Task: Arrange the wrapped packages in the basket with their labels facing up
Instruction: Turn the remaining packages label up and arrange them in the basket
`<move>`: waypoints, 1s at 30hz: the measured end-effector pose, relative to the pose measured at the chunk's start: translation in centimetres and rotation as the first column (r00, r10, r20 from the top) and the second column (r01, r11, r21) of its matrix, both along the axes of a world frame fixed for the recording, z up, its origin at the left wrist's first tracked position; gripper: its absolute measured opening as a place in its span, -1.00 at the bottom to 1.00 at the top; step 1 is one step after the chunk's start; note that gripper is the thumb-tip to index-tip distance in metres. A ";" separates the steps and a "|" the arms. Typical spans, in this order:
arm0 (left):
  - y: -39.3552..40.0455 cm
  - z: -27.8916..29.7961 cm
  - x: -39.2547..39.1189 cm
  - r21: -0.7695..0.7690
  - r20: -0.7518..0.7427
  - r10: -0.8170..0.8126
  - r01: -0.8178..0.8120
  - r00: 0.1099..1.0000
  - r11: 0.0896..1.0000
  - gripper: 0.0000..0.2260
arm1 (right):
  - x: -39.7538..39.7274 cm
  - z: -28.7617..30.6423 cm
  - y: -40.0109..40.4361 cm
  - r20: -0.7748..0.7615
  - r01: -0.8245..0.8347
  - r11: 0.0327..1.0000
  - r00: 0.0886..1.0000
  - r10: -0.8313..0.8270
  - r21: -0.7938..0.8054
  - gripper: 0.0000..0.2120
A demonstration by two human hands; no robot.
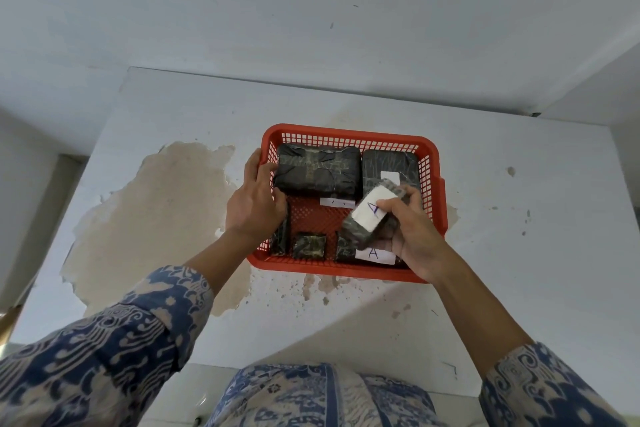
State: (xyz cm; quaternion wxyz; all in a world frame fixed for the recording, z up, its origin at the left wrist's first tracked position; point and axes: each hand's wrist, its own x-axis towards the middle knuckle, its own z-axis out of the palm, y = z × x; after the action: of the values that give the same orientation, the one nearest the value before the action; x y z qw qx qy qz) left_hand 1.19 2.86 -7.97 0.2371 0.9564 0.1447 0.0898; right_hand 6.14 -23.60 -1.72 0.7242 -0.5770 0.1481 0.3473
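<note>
Fingers on the right hand (412, 236) are clamped round a small dark wrapped package (370, 218), held tilted just above the near right corner of the red basket (349, 269). Its white label, with a blue "A" on it, already faces up toward us. The package's long axis runs diagonally, low end toward the near-left, high end toward the far-right of the basket.

The left hand (254, 199) isn't gripping anything as far as I can tell. Its fingers lie loose over the basket's left rim, tips touching the big package (318, 170) at the far left, which looks label-down or at least shows none on top.

What I'd worry about:
- the held one sits right over another labelled package (374, 253) at the near edge. Put it straight down and it lands on that "A" label and hides it
- it's held at an angle, so a careless drop could roll it onto its side or face
- the wrap looks slick, so a light pinch could let it slide out
- the bare patch in the middle of the basket is probably the safer spot, but it would have to be turned to lie flat there

Other small packages lie along the near edge, one of them (309, 245) showing no label, plus a labelled one (389, 166) at the far right.
</note>
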 end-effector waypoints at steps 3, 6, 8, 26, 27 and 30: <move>-0.1 0.1 0.0 -0.001 -0.007 0.007 -0.007 1.000 1.000 -0.62 | 0.2 -0.3 0.1 0.030 -0.036 0.998 0.999 0.038 -0.059 -0.68; -0.1 0.2 0.0 0.005 -0.013 0.010 -0.010 1.000 1.000 -0.62 | 0.2 -0.3 0.4 0.075 -0.069 0.994 0.994 0.075 -0.078 -0.61; -0.1 0.2 0.0 0.006 -0.011 0.009 -0.009 1.000 1.000 -0.63 | 0.2 -0.2 0.8 0.173 -0.116 0.975 0.973 0.150 -0.188 -0.63; 0.0 -0.3 0.0 0.001 0.007 0.007 -0.007 1.000 1.000 -0.59 | 1.2 -3.7 4.9 0.376 0.234 0.304 0.390 0.841 -0.924 -0.52; 0.0 -0.3 0.0 0.001 0.008 0.008 -0.008 1.000 1.000 -0.59 | 1.3 -3.8 4.9 0.365 0.252 0.286 0.370 0.854 -0.925 -0.51; -0.1 -0.3 0.0 -0.004 0.008 0.008 -0.008 1.000 1.000 -0.59 | 1.4 -4.2 4.7 0.325 0.268 0.240 0.338 0.883 -0.933 -0.49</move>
State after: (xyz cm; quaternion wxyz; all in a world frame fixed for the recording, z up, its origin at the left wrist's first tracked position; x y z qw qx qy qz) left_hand 1.20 2.81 -8.27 0.2393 0.9550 0.1474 0.0945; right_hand 7.57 -18.89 -5.88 0.0956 -0.9663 -0.2387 0.0144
